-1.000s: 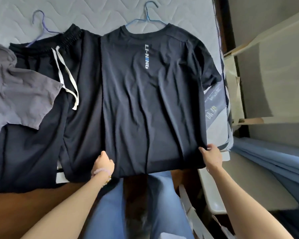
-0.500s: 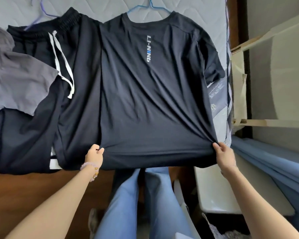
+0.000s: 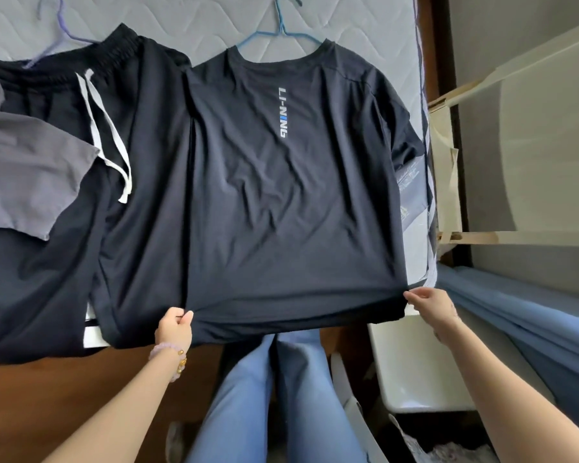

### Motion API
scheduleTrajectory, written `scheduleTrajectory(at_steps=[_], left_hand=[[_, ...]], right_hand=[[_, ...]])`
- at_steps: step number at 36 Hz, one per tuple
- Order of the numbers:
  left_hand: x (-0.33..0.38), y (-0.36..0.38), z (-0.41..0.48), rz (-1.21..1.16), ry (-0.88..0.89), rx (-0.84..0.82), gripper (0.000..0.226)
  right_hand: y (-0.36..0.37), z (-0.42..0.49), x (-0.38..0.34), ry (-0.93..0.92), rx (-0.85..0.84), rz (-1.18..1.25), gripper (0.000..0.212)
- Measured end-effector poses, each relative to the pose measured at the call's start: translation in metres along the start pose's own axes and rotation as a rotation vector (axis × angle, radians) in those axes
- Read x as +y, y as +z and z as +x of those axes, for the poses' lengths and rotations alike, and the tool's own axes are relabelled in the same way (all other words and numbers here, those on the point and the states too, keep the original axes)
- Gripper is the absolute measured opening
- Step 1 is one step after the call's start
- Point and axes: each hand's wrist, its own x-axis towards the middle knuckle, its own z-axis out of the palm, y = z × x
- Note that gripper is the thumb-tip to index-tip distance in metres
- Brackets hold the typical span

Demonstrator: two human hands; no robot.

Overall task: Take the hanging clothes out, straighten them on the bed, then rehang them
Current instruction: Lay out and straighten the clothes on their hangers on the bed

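Black, thin cloth: the T-shirt point(image 3: 281, 212) lies spread on the bed with its printed letters up. Its collar sits on a blue hanger point(image 3: 281, 30), far above both grips. The hem is raised a little from the bed edge and stretched between the two hands. The left hand point(image 3: 174, 329) pinches the left hem corner between the thumb and curled fingers. The right hand point(image 3: 432, 307) pinches the right hem corner with its fingertips.

I judge that the step in hand is the straightening of this shirt. To do it well, both hands should pull with equal force, away from the collar and slightly apart from each other. This should flatten the soft creases between the grips and the print. The pull must be gentle, otherwise the hanger may slide or the collar may slip off it. After this the hem should be laid down, not dropped.

A pale quilted mattress point(image 3: 181, 25) carries everything. Just left of the left grip lie black shorts point(image 3: 141, 178), touching the side of the shirt, and a grey garment point(image 3: 24, 178) overlaps them further left. Right of the right grip there are folds of blue fabric point(image 3: 532, 322). Below the left grip is the brown wooden bed frame point(image 3: 47, 389). Under the right grip stands a white plastic thing point(image 3: 411, 372); I cannot tell what it is. Far above the left grip, a purple hanger point(image 3: 61, 31) holds the shorts, and a white drawstring point(image 3: 104, 128) lies across them
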Motion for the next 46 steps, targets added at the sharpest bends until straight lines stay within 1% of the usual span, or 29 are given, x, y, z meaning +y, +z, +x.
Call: scheduleTrajectory(at_steps=[2,4,7,10,13,17,22,24,26,27,28,29,31,33,34,36,37,38,39,40,41,42,43,44,45,46], left_hand=[[0.003,-0.005,0.005,0.025,-0.004,-0.017,0.019],[0.014,-0.009,0.008,0.069,0.026,-0.017,0.019],[0.038,-0.010,0.014,0.084,0.124,0.027,0.020],[0.075,-0.008,0.020,0.055,0.226,0.055,0.026],[0.115,-0.006,0.035,-0.005,0.209,0.022,0.034],[0.154,-0.012,0.063,-0.077,0.187,0.051,0.037],[0.183,-0.031,0.087,-0.171,0.179,0.035,0.046],[0.190,-0.036,0.093,-0.210,0.175,0.028,0.045],[0.197,-0.039,0.095,-0.246,0.192,0.024,0.042],[0.201,-0.041,0.096,-0.263,0.193,0.018,0.042],[0.206,-0.044,0.095,-0.278,0.186,0.008,0.042],[0.210,-0.046,0.096,-0.298,0.177,-0.003,0.042],[0.218,-0.051,0.101,-0.359,0.153,-0.037,0.038],[0.222,-0.055,0.111,-0.412,0.120,-0.080,0.035],[0.223,-0.056,0.114,-0.432,0.102,-0.105,0.034],[0.229,-0.054,0.113,-0.453,0.092,-0.151,0.029],[0.234,-0.053,0.112,-0.449,0.101,-0.160,0.030],[0.238,-0.049,0.114,-0.441,0.109,-0.153,0.039],[0.241,-0.047,0.115,-0.436,0.120,-0.130,0.049],[0.245,-0.046,0.114,-0.428,0.116,-0.121,0.056],[0.248,-0.046,0.113,-0.427,0.107,-0.122,0.059],[0.250,-0.045,0.114,-0.430,0.096,-0.121,0.057],[0.253,-0.044,0.115,-0.436,0.081,-0.115,0.047],[0.255,-0.042,0.117,-0.443,0.074,-0.104,0.031],[0.259,-0.042,0.117,-0.465,0.079,-0.083,0.019],[0.263,-0.041,0.119,-0.487,0.075,-0.063,0.017]], right_hand=[[0.001,-0.003,-0.007,0.029,-0.010,-0.018,0.017],[0.001,-0.005,-0.016,0.040,0.026,-0.038,0.016],[-0.005,-0.001,-0.030,0.023,0.120,0.002,0.020],[-0.013,0.008,-0.051,-0.013,0.129,0.077,0.018],[-0.022,0.022,-0.078,-0.030,0.098,0.208,0.022],[-0.031,0.038,-0.122,-0.045,0.053,0.423,0.032],[-0.037,0.059,-0.166,-0.060,0.084,0.572,0.040],[-0.039,0.065,-0.182,-0.068,0.086,0.640,0.034],[-0.039,0.073,-0.196,-0.055,0.050,0.728,0.015],[-0.039,0.077,-0.202,-0.051,0.043,0.762,0.015],[-0.037,0.084,-0.207,-0.046,0.027,0.778,0.022],[-0.037,0.087,-0.212,-0.042,0.016,0.795,0.021],[-0.036,0.093,-0.221,-0.035,0.019,0.822,0.006],[-0.038,0.098,-0.229,-0.019,0.041,0.814,0.038],[-0.040,0.100,-0.231,-0.025,0.050,0.793,0.047],[-0.046,0.101,-0.236,-0.026,0.059,0.756,0.054],[-0.050,0.102,-0.239,-0.023,0.058,0.747,0.055],[-0.054,0.108,-0.239,-0.024,0.060,0.740,0.053],[-0.060,0.111,-0.239,-0.027,0.059,0.732,0.043],[-0.068,0.116,-0.240,-0.041,0.072,0.711,0.022],[-0.076,0.117,-0.243,-0.068,0.093,0.704,0.009],[-0.086,0.122,-0.244,-0.084,0.134,0.685,0.016],[-0.097,0.127,-0.245,-0.103,0.172,0.683,0.024],[-0.109,0.131,-0.247,-0.118,0.204,0.688,0.029],[-0.121,0.134,-0.249,-0.136,0.227,0.703,0.032],[-0.133,0.138,-0.250,-0.142,0.237,0.721,0.033]])
